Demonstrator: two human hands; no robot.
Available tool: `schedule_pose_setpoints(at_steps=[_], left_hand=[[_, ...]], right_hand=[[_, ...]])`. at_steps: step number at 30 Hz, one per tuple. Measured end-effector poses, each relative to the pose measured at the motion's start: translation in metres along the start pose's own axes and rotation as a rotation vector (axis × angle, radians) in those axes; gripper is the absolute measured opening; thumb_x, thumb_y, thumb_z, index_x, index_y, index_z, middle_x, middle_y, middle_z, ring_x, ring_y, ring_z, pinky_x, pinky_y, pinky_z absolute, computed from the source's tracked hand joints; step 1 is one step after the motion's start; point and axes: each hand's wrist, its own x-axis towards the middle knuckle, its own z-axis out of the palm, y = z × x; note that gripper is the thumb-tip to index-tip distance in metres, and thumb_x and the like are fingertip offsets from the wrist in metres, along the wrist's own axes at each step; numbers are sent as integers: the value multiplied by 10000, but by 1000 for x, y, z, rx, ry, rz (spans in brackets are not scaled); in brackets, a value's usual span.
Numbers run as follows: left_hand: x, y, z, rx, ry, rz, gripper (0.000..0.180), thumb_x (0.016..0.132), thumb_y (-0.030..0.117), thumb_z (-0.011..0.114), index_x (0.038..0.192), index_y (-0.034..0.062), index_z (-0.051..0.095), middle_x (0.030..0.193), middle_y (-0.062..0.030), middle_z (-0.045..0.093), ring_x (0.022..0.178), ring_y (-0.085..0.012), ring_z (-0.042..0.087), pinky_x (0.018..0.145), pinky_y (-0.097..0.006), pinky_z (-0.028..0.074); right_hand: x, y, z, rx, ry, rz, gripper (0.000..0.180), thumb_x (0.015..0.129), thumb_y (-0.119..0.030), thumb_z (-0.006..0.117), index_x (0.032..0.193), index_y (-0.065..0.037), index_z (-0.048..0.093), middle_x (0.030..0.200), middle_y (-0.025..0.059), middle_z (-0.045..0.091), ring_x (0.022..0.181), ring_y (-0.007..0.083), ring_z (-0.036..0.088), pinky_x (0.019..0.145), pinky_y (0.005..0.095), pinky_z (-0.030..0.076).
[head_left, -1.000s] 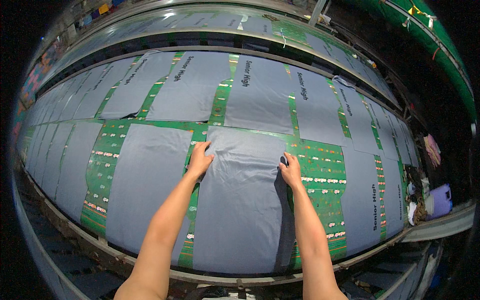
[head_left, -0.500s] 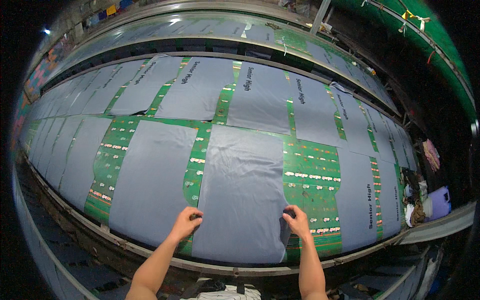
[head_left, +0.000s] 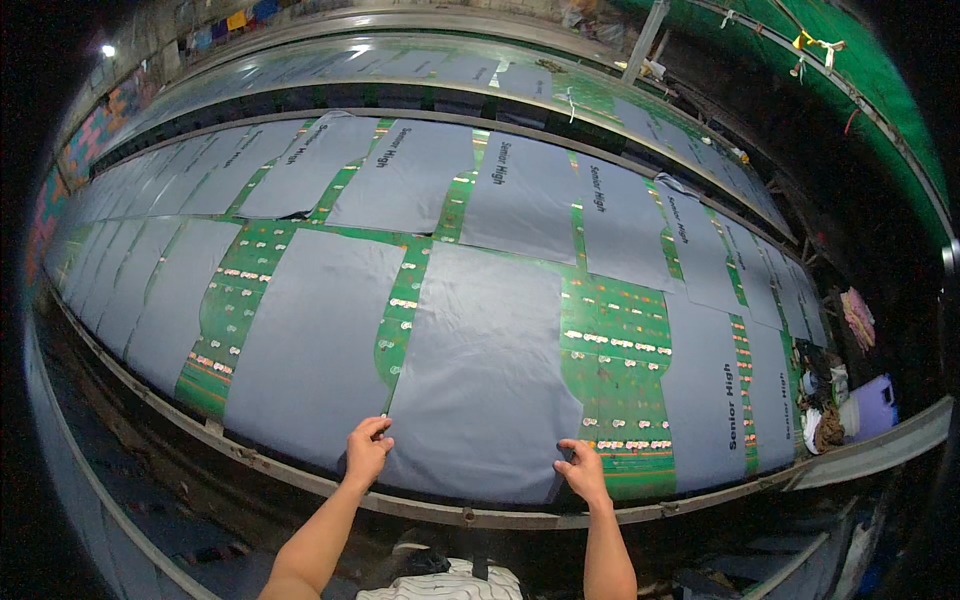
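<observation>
A grey-blue cloth panel lies on the green printing table in front of me, with soft wrinkles in its upper half. My left hand is at its lower left edge, thumb and fingers closed on the cloth's margin. On the opposite edge, my right hand has thumb and forefinger at the cloth, a small dark bit of it showing between them. Left of this panel lies another plain cloth panel. Cloth panels with dark printed lettering lie farther right, and several more fill the row behind.
Green table surface with small printed marks shows between the panels. A metal rail runs along the near edge. Beyond stands another long table of panels. At the right end are a purple container and bundled rags.
The panel between my hands lies flatter, and the fold at its lower right edge has smoothed out. My right hand has moved slightly down and left. The view has shifted a little.
</observation>
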Motion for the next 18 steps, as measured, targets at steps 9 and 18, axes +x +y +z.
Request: schedule_pose_setpoints(at_steps=[9,18], left_hand=[[-11,-10,-2,8,39,-4,396,784,-83,695,1176,-30,678,1151,-56,650,825,-129,599,782,-263,521],[15,2,2,133,26,16,411,793,-1,721,1193,-5,628,1132,-117,625,902,-186,651,816,-318,535]], right_hand=[[-5,-6,3,-31,-6,-22,435,744,-61,783,1164,-21,673,1026,141,622,935,290,618,829,358,506],[29,7,13,7,124,-56,414,793,-116,747,1190,-33,664,1100,184,656,1037,330,637,858,395,522]])
